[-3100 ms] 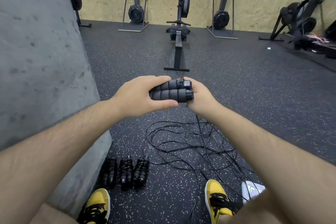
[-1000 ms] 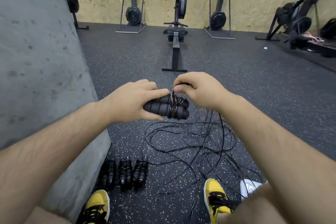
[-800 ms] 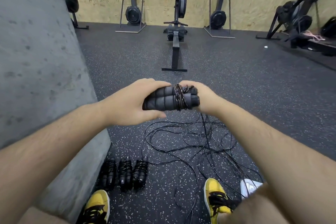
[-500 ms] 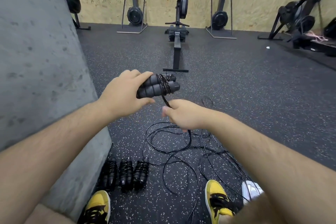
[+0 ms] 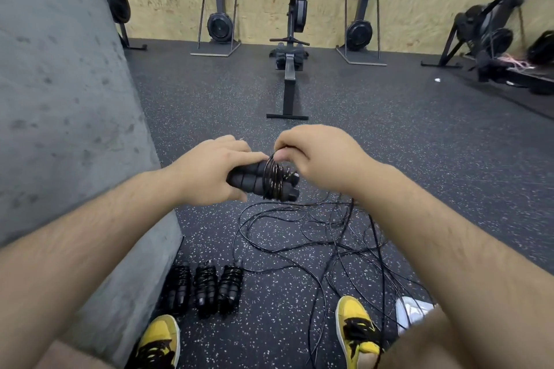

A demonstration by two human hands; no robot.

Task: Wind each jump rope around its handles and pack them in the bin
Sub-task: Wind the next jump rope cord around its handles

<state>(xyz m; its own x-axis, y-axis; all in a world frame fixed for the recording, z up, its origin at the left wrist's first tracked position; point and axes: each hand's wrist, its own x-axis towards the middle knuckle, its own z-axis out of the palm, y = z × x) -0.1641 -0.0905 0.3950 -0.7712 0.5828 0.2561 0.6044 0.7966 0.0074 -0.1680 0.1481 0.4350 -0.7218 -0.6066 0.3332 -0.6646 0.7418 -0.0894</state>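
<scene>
My left hand (image 5: 209,171) grips the two black foam handles (image 5: 248,181) of a jump rope, held side by side at chest height. Several turns of thin black cord (image 5: 273,180) are wound round the handles near their right ends. My right hand (image 5: 320,156) pinches the cord just above the handles. The rest of the rope (image 5: 314,237) lies in loose tangled loops on the floor below. Three wound ropes (image 5: 205,289) lie side by side on the floor by my left foot. No bin is in view.
A grey concrete block (image 5: 69,129) stands close on the left. My yellow shoes (image 5: 356,329) are at the bottom, with a white object (image 5: 415,313) beside the right one. A rowing machine (image 5: 289,75) lies ahead; other gym machines line the plywood wall.
My right hand has come up from below the handles to above them, carrying the cord round. More turns of cord sit on the handles than three seconds ago.
</scene>
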